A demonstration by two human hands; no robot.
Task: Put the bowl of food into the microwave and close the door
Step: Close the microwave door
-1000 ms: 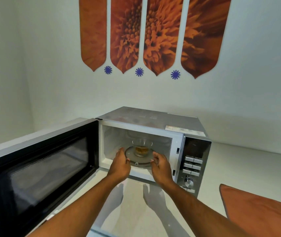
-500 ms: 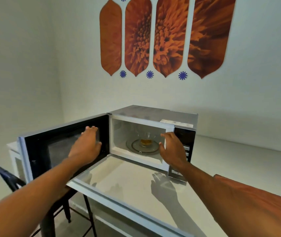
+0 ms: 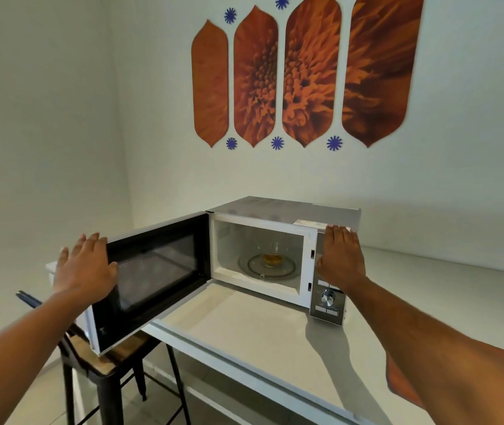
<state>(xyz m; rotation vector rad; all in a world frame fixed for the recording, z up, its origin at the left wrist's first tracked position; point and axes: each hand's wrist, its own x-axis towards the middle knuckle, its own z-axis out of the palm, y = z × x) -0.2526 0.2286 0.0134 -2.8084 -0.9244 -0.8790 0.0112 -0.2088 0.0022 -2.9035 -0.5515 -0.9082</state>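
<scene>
A clear glass bowl (image 3: 272, 256) with amber food stands on the round turntable inside the silver microwave (image 3: 281, 210). The microwave's door (image 3: 158, 271) is swung wide open to the left, its dark window facing me. My left hand (image 3: 83, 265) lies flat, fingers spread, against the door's outer left end. My right hand (image 3: 341, 256) rests flat on the front of the control panel (image 3: 327, 299), fingers reaching the top edge. Neither hand holds anything.
The microwave stands on a white counter (image 3: 244, 329) against the wall. A black stool with a wooden seat (image 3: 103, 360) sits under the open door. An orange mat (image 3: 403, 381) lies on the counter at the right, partly behind my forearm.
Both hands left the bowl on the turntable. The left hand moved out to the door's far end, the right hand up onto the control panel. The camera pulled back.
</scene>
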